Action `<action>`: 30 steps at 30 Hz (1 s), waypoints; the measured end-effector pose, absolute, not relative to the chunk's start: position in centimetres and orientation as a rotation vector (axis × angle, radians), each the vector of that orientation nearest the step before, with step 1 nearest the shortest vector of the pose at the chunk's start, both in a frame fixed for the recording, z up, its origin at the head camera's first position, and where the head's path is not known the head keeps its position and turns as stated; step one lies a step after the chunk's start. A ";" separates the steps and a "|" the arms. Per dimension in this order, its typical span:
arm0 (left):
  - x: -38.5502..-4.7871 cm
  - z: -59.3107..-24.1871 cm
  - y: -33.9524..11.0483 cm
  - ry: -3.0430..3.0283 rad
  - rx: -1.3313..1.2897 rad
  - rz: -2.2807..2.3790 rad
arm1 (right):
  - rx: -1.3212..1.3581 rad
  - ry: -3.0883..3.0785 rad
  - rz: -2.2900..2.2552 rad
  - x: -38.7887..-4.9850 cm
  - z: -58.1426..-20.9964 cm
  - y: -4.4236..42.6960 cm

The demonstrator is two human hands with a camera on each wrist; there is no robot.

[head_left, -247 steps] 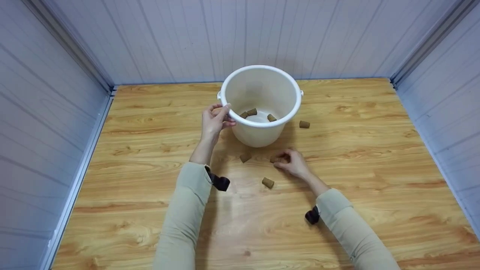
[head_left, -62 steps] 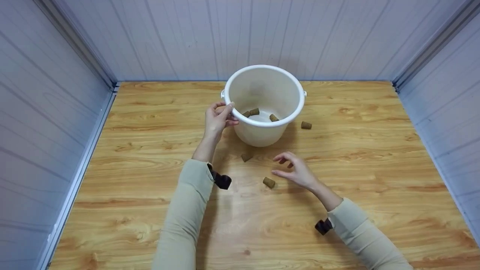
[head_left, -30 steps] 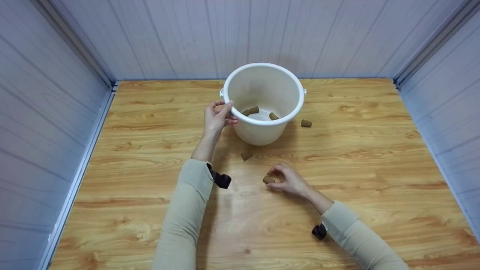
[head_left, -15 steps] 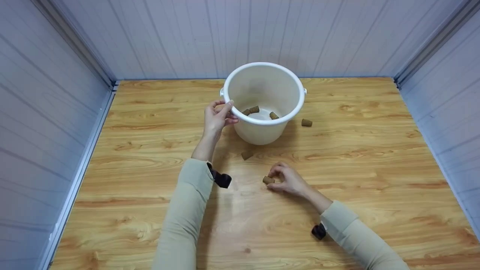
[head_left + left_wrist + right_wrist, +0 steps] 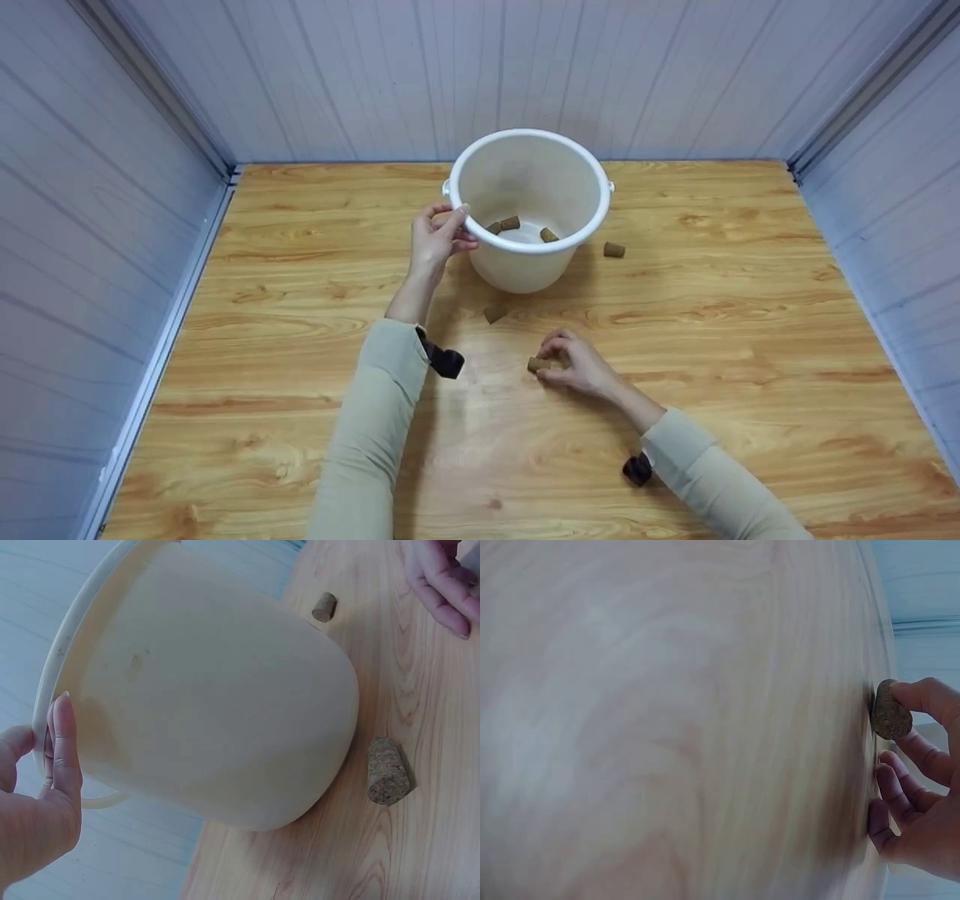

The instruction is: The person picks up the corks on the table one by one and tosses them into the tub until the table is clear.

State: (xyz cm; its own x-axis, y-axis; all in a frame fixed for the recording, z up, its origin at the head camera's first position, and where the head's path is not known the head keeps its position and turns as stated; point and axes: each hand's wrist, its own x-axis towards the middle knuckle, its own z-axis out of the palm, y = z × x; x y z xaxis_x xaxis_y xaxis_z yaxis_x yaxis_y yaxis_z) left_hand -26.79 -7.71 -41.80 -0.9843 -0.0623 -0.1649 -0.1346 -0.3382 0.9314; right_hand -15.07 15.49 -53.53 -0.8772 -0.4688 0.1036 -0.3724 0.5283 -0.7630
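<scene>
A white bucket point(image 5: 525, 270) stands upright towards the back, with three corks visible inside, one of them a cork point(image 5: 510, 223) by its inner wall. My left hand point(image 5: 436, 238) grips the near left rim, thumb over the edge and fingers outside, as the left wrist view also shows. In front of the bucket, my right hand point(image 5: 579, 365) pinches a cork point(image 5: 892, 711) between thumb and index finger at the tabletop. Between the hands, near the bucket's base, lies another cork point(image 5: 388, 771). One more cork point(image 5: 614, 250) rests to the bucket's right.
The wood-grain table point(image 5: 300, 435) meets a panelled back wall point(image 5: 337, 82) just behind the bucket. Side walls enclose it, the left wall point(image 5: 97, 247) and the right wall point(image 5: 892, 195). Dark wrist cameras sit under both cuffs.
Over the earlier frames, the right hand left the cork nearer the bucket's front, which is gone from that spot, and came down to the nearer cork, now pinched. The left hand stays on the rim.
</scene>
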 end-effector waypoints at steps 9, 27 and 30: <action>-26.8 -42.0 -7.6 1.768 -0.248 2.554 | -0.718 2.622 -1.299 -15.0 -52.5 15.5; -27.5 -43.2 -7.8 1.715 -0.219 2.594 | -0.702 2.660 -1.442 -15.2 -46.0 15.4; -27.6 -43.3 -7.7 1.728 -0.207 2.590 | -0.700 2.662 -1.465 -14.8 -43.3 15.0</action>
State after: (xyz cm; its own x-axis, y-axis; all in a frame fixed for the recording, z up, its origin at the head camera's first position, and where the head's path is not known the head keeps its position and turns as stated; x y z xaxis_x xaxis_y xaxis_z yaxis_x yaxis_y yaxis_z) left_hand -27.56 -7.72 -43.31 -0.9910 -0.0565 -0.1217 -0.0907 -0.3865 0.9178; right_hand -14.76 15.05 -43.32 -0.8989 -0.3944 0.1910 -0.3725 0.4580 -0.8071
